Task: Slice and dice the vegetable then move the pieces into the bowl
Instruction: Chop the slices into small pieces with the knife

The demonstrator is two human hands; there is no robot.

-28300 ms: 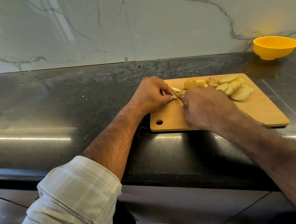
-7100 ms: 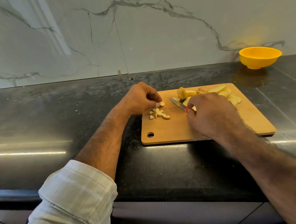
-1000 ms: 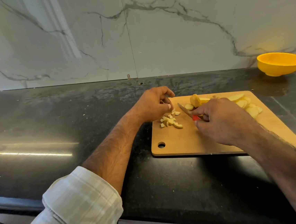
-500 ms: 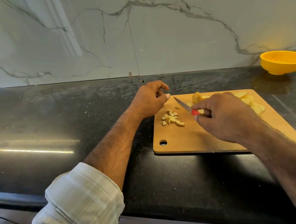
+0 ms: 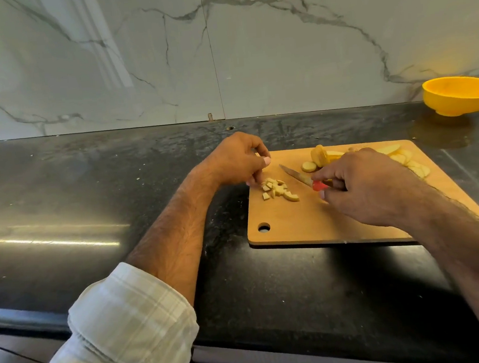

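Observation:
A wooden cutting board (image 5: 303,222) lies on the black counter. A small pile of diced pale-yellow vegetable pieces (image 5: 277,191) sits near the board's left edge. My left hand (image 5: 236,161) hovers there with loosely curled fingers, the lower fingertips touching the pile's left side. My right hand (image 5: 361,187) grips a small knife by its red handle (image 5: 319,186); the blade (image 5: 294,173) points up-left, just right of the dice. Round slices (image 5: 319,156) lie at the board's back, and more slices (image 5: 413,164) show beyond my right hand. The yellow bowl (image 5: 458,96) stands empty at the far right.
The black stone counter (image 5: 87,196) stretches to the left and in front of the board. A marble wall (image 5: 220,51) closes the back. The counter's front edge runs near my left sleeve (image 5: 124,333).
My left hand has dropped back from above the board's edge to the diced pile. My right hand has drawn the knife slightly away from the dice, toward the slices.

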